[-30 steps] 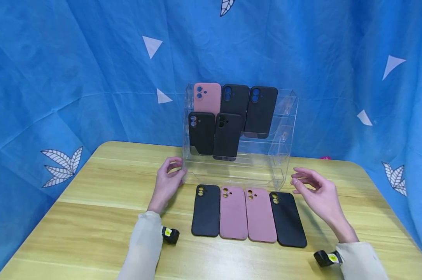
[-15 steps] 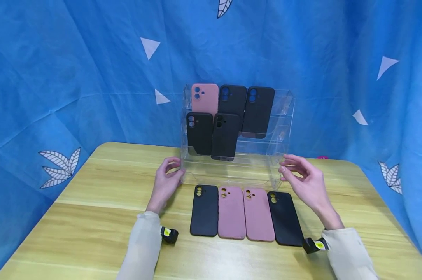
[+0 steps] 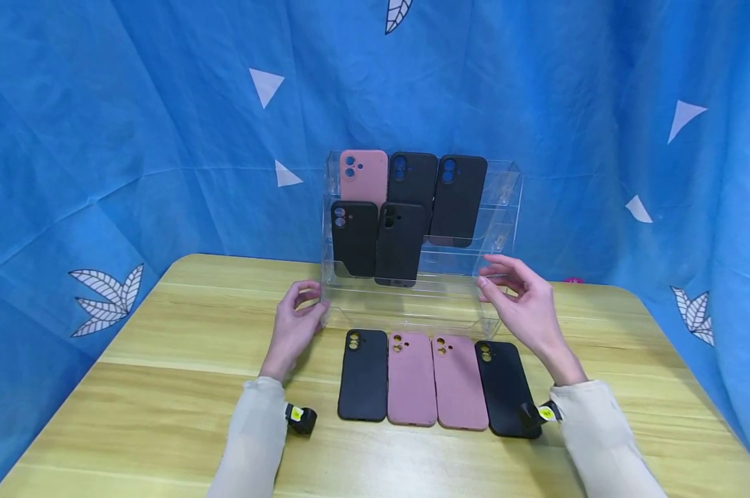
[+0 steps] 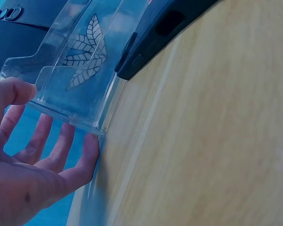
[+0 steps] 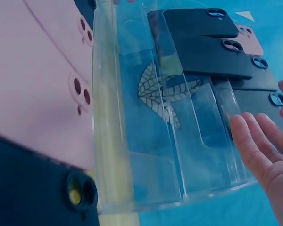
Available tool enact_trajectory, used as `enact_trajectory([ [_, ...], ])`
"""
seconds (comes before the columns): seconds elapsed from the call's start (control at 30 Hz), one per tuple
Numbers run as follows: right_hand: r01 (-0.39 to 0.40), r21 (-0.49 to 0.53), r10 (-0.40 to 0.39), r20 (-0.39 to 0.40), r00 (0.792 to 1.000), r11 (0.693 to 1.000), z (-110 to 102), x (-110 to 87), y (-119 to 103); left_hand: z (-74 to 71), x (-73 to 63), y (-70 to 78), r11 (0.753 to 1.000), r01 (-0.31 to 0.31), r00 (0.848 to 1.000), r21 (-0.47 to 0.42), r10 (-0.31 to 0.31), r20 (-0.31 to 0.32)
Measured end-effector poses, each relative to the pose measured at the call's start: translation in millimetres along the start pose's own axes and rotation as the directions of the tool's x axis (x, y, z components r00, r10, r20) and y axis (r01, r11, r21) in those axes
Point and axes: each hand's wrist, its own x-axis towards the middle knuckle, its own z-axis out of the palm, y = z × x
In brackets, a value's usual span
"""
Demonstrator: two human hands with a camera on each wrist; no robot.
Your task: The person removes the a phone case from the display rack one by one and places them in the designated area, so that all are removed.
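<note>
A clear tiered display stand (image 3: 455, 304) holds upright phone cases: a pink case (image 3: 363, 173) and two black ones (image 3: 463, 200) on top, with two more black cases (image 3: 354, 238) in front, lower down. My left hand (image 3: 295, 324) touches the stand's left side. In the left wrist view, its thumb (image 4: 21, 92) lies at the panel's corner and the fingertips meet the panel's edge. Loosely bent and holding nothing, my right hand (image 3: 524, 304) hovers at the stand's right side; whether it touches the plastic, I cannot tell.
Before the stand, a row of cases lies flat on the wooden table (image 3: 182, 401): a black case (image 3: 363, 377), two pink cases (image 3: 412, 380), then another black case (image 3: 507, 387) partly under the right wrist camera (image 3: 534, 413). A blue curtain (image 3: 163, 124) hangs behind.
My right hand has moved left and slightly farther in, from right of the stand to its right side panel. The left hand keeps its place. The cases have not moved.
</note>
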Motion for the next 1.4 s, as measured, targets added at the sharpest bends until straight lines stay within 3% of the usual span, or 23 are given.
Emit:
enact_trajectory([
  [0.47,0.007,-0.001,-0.007,0.023,1.0,1.0,23.0,26.9,-5.2,-0.2,0.6,1.2,0.999,-0.001,1.0,-0.034,0.001,0.009],
  [0.93,-0.048,0.021,0.047,0.074,0.996,0.999,43.9,53.5,-9.1,-0.8,2.2,-0.1,1.0,0.0,1.0,-0.025,0.0,0.008],
  [1.4,-0.108,0.027,0.104,0.118,0.988,0.994,54.2,65.7,-8.5,-0.1,1.8,-0.9,0.999,0.007,1.0,-0.031,-0.007,0.007],
])
